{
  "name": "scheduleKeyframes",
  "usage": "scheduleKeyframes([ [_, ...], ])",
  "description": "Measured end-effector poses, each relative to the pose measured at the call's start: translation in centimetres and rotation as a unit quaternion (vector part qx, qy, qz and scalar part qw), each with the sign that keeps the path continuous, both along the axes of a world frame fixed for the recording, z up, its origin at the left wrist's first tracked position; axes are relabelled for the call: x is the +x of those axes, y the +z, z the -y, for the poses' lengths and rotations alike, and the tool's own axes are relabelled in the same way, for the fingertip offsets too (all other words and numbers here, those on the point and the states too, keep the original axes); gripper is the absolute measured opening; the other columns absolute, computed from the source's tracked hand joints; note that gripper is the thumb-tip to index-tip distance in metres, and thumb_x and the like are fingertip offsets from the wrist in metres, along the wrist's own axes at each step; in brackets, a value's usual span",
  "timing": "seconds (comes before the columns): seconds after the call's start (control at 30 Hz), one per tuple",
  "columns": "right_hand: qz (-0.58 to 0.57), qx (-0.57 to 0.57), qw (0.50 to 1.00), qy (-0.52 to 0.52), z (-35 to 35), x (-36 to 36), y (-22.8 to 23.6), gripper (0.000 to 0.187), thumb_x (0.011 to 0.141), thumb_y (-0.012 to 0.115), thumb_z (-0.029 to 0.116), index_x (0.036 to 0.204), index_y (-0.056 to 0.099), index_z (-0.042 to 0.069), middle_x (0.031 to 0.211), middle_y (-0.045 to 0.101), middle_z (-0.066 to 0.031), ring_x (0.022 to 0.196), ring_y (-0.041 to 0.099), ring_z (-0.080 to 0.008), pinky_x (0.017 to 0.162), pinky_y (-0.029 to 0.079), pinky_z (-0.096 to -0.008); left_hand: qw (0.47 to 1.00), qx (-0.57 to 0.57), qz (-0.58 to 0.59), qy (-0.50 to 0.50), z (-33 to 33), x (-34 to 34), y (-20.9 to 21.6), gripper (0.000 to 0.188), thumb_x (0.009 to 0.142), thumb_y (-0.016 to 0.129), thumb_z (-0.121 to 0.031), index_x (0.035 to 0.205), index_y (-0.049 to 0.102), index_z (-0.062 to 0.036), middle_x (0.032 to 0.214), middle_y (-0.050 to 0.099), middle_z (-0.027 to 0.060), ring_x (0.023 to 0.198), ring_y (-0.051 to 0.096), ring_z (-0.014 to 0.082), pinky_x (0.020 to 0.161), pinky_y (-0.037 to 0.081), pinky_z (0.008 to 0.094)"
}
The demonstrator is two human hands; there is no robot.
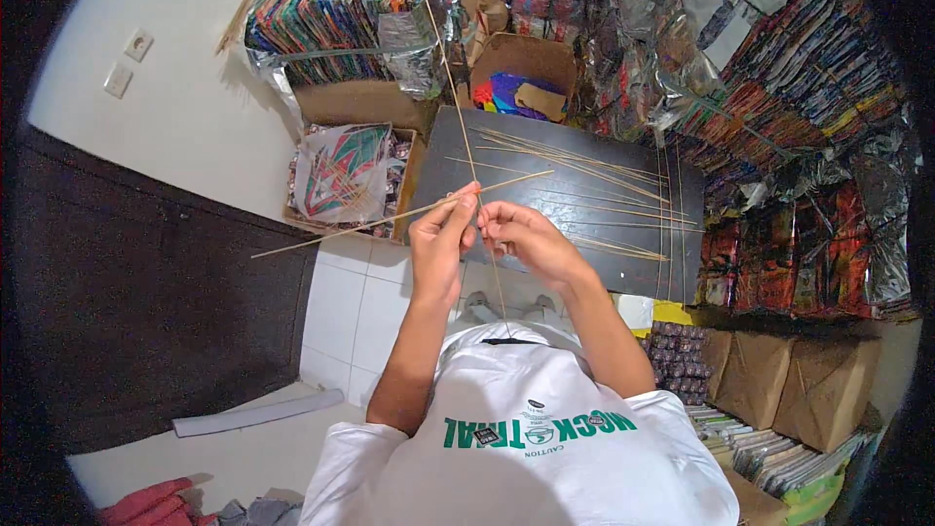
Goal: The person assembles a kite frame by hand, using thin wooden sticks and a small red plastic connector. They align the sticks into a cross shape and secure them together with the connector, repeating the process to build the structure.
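Observation:
My left hand [441, 232] pinches two thin bamboo sticks where they cross. One stick [370, 223] runs nearly level from far left to right. The other stick [453, 78] stands nearly upright and passes down between my hands. My right hand [521, 234] has its fingertips at the same crossing, beside the left hand, touching the sticks. Whether any thread is at the crossing is too fine to tell. Below my hands lies a dark board [545, 205] with several more loose sticks [584, 166] spread on it.
A cardboard box [409, 170] with a patterned kite stands left of the board. An open box [521, 63] with coloured paper is behind it. Stacks of wrapped kites [779, 78] fill the right side. Brown packages [779, 380] sit at lower right. White tiles [351, 302] lie below.

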State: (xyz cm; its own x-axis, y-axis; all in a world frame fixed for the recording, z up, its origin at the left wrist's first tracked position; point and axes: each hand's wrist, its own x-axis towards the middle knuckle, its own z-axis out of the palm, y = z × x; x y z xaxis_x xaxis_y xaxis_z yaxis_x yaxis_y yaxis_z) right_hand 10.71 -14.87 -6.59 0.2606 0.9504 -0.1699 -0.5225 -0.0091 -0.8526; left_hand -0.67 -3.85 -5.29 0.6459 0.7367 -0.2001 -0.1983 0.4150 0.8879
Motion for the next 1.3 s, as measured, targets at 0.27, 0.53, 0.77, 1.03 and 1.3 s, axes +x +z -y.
scheduleKeyframes([
  [0.27, 0.097, 0.026, 0.993, -0.069, -0.3, -1.3, 0.4, 0.009, 0.094, 0.067, 0.008, 0.098, 0.059, 0.005, 0.096, 0.069, -0.0026, 0.089, 0.066, -0.0096, 0.079, 0.052, -0.0241, 1.000, 0.023, -0.004, 0.008, 0.3, 0.3, 0.2, 0.015, 0.095, 0.069, -0.013, 0.098, 0.077, 0.0001, 0.124, 0.068, 0.0114, 0.064, 0.049, 0.0012, 0.054, 0.038, 0.0183],
  [0.53, 0.188, -0.012, 0.968, -0.164, 0.1, -2.1, 1.2, 0.010, 0.094, 0.070, 0.010, 0.100, 0.068, 0.001, 0.091, 0.068, 0.0010, 0.083, 0.062, -0.0053, 0.074, 0.050, -0.0216, 1.000, 0.009, -0.003, -0.006, 0.2, 0.0, 0.3, 0.015, 0.095, 0.071, -0.013, 0.099, 0.077, -0.0005, 0.124, 0.068, 0.0121, 0.065, 0.050, 0.0020, 0.055, 0.040, 0.0185],
  [0.77, 0.266, -0.038, 0.938, -0.220, 0.3, -2.2, 0.4, 0.015, 0.095, 0.068, 0.013, 0.099, 0.073, -0.001, 0.086, 0.071, -0.0035, 0.077, 0.066, -0.0095, 0.071, 0.054, -0.0254, 1.000, 0.014, -0.005, -0.004, 0.4, -0.1, 0.5, 0.015, 0.094, 0.072, -0.016, 0.097, 0.077, -0.0025, 0.123, 0.070, 0.0090, 0.064, 0.051, 0.0031, 0.057, 0.040, 0.0197],
  [1.03, 0.282, -0.011, 0.909, -0.305, 0.5, -2.2, 0.8, 0.016, 0.098, 0.066, 0.015, 0.101, 0.069, 0.000, 0.092, 0.071, -0.0047, 0.078, 0.067, -0.0107, 0.072, 0.052, -0.0257, 1.000, 0.009, -0.021, 0.000, 0.4, -0.2, 0.4, 0.016, 0.094, 0.072, -0.017, 0.098, 0.077, -0.0031, 0.119, 0.072, 0.0077, 0.066, 0.053, 0.0030, 0.059, 0.042, 0.0196],
  [1.3, 0.194, 0.063, 0.929, -0.307, 0.4, -2.5, 2.7, 0.016, 0.105, 0.056, 0.018, 0.108, 0.058, 0.003, 0.096, 0.069, -0.0063, 0.080, 0.066, -0.0117, 0.072, 0.053, -0.0263, 0.999, -0.032, -0.011, -0.003, 0.8, 0.1, 1.0, 0.021, 0.096, 0.069, -0.016, 0.109, 0.074, 0.0004, 0.114, 0.072, 0.0084, 0.077, 0.064, 0.0084, 0.068, 0.051, 0.0233],
])
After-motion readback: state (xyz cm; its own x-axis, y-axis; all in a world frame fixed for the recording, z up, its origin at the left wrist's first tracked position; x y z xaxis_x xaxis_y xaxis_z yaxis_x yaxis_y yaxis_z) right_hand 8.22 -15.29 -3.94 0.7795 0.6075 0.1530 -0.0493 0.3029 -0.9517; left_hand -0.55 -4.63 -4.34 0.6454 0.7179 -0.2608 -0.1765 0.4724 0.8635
